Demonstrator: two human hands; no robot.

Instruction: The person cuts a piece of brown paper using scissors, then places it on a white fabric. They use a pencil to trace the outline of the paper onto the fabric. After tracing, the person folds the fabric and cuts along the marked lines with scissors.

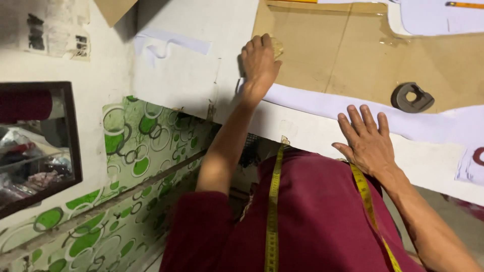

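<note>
Head view, looking down over the person's chest: a yellow measuring tape [273, 201] hangs round the neck over a maroon shirt [317, 216]. The left hand [260, 63] reaches far across the white bench [191, 75], fingers curled over a small tan block [276, 47], possibly tailor's chalk or a sponge, which it grips at the edge of a brown pattern sheet [343, 55]. The right hand [367, 138] lies open and flat, fingers spread, pressing on a long strip of pale lilac fabric [312, 103] that runs from just below the left hand's wrist across the bench toward the right. A dark grey horseshoe-shaped weight [412, 97] sits on the brown sheet just above the strip, apart from both hands. More pale pieces [433, 17] lie at the far right, with an orange pencil [464, 5] on top. As judged from this layout, the strip is spread and held down, and the block sits at its left end; no marks or cuts are visible on the fabric, so the marking seems barely begun. A green circle-patterned panel [136, 151] fronts the bench.
</note>
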